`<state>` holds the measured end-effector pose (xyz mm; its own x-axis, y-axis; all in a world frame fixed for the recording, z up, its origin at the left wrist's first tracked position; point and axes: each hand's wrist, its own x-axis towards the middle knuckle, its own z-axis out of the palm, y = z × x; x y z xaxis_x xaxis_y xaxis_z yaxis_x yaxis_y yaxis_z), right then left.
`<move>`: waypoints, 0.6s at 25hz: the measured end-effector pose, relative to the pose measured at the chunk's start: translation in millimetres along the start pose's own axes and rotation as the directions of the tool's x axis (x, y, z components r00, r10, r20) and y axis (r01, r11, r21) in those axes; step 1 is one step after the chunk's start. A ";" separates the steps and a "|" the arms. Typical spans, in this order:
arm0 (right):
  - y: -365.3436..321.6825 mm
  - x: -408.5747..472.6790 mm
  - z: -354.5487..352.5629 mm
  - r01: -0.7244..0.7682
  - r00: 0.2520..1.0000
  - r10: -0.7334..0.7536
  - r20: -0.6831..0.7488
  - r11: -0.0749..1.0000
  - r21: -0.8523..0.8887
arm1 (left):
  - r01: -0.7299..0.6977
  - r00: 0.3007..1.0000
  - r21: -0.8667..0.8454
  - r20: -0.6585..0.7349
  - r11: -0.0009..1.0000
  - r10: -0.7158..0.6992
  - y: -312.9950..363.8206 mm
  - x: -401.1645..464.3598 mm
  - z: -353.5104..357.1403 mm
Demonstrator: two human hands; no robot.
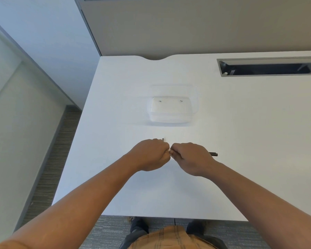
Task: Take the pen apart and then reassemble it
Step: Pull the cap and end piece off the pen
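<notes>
Both hands meet over the middle of the white desk (115, 123). My right hand (190, 158) is curled round a dark pen barrel (213, 154), whose end sticks out to the right of the hand. My left hand (151, 154) has its fingers curled tight against the right hand's fingertips, pinching something at the pen's other end; that part is hidden. A small dark piece (163, 139) shows just above the left hand's knuckles. I cannot tell whether it is held or lies on the desk.
A clear plastic tray (172, 105) stands on the desk beyond the hands. An open grey cable slot (269, 67) sits at the back right. A partition wall rises behind the desk. The desk's left edge drops to carpeted floor.
</notes>
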<state>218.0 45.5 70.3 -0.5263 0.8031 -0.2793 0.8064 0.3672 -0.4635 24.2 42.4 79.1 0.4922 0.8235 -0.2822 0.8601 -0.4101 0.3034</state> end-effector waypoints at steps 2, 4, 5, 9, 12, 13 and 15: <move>-2.1 -1.3 -0.3 0.017 1.000 -0.017 0.003 1.000 0.010 | -0.009 1.000 0.013 0.012 1.000 0.009 -1.2 -0.3 0.5; -3.5 -0.5 -1.2 0.033 0.999 -0.033 0.019 0.999 -0.003 | -0.021 1.000 0.012 0.020 1.000 0.021 -0.8 -0.4 2.6; -3.8 0.6 -1.9 0.035 0.999 -0.035 0.028 0.999 -0.011 | -0.023 1.000 0.009 0.015 1.000 0.023 -0.6 0.1 3.7; -3.9 4.6 -4.1 0.032 0.998 -0.032 0.048 0.999 -0.007 | -0.035 0.998 0.050 -0.046 0.998 0.037 -1.6 2.3 4.2; -5.1 4.5 -4.4 0.041 0.999 -0.041 0.031 0.999 0.003 | -0.024 0.996 0.093 -0.089 0.995 0.032 1.2 1.9 4.0; -5.4 3.9 -4.4 0.047 0.999 -0.047 0.016 0.999 0.009 | -0.013 0.994 0.101 -0.102 0.995 0.024 2.2 1.9 3.6; -6.1 2.7 -4.0 0.058 0.998 -0.058 -0.016 0.998 0.013 | 0.005 0.993 0.102 -0.117 0.995 0.007 3.4 2.5 3.2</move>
<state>212.8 47.4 75.8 -0.5676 0.7879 -0.2388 0.7710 0.4071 -0.4897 28.8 41.8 76.5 0.4788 0.8610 -0.1714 0.8719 -0.4436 0.2072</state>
